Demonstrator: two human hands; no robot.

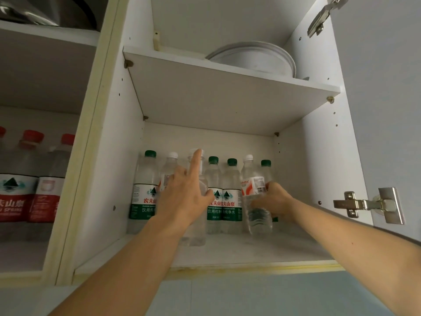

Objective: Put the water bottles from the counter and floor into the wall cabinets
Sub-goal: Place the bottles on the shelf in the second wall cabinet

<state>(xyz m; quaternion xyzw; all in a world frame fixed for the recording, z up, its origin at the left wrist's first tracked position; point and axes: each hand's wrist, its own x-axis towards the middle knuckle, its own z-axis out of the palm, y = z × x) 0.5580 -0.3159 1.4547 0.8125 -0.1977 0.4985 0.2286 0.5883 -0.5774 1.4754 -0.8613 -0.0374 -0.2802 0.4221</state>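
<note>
Inside the right cabinet: lower shelf (pixel 227 249) carries a row of bottles along the back wall; both hands work among them.
Left hand: left hand (pixel 185 193) wraps a clear, unlabelled bottle (pixel 196 229) that stands in front of the row, thumb on its right side, forefinger straight up along the neck to the cap. Base appears to sit on the shelf.
Right hand: right hand (pixel 274 200) is clamped round an orange-label bottle (pixel 255 197) with a white cap, at mid-body; bottle upright, base at or just above the shelf, I cannot tell which.
Count, green caps: four green-cap bottles (pixel 215 192) in this cabinet, one at far left, two at centre, one partly hidden behind the right hand.
Count, white caps: three, namely the two held and one white-cap bottle (pixel 169 169) behind the left hand.
Count, left cabinet: three red-cap bottles (pixel 17 179) show at the frame edge; more may lie out of view.
Upper shelf: plates (pixel 252 58), stacked; number not readable.
Door fittings: two hinges (pixel 366 205) on the right side.
Progress: judged well advanced, seven bottles on this shelf, two of them at the point of placing.
Remaining: both hands to let go; desk and floor are out of view, so the stock left to move cannot be stated. Shelf has room at front and right.
</note>
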